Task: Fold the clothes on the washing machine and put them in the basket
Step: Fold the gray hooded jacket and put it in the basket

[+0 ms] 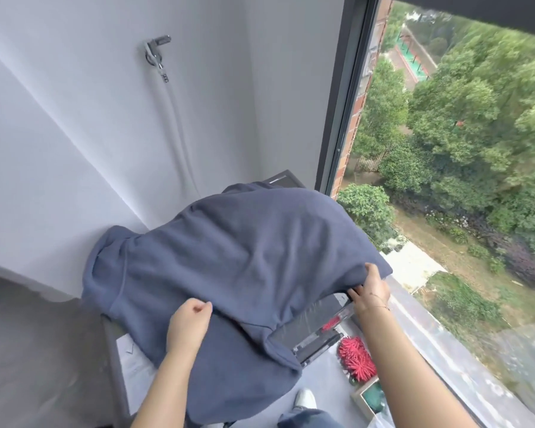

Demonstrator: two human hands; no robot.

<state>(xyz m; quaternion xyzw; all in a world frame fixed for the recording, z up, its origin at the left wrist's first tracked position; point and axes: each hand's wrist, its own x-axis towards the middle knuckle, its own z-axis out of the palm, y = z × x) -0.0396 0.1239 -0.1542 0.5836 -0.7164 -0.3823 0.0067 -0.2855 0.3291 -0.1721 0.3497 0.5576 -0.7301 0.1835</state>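
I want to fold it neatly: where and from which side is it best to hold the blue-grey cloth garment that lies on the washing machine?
Probably at its near edge, from the front. The blue-grey cloth garment is spread over the machine, its near part hanging toward the person. The left hand and right hand already pinch that edge wide apart, so lifting there should keep the cloth flat.

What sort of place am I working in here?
Probably a laundry nook beside a high window: a wall tap with hose, a dark washing machine draped with a blue garment, and treetops far below outside.
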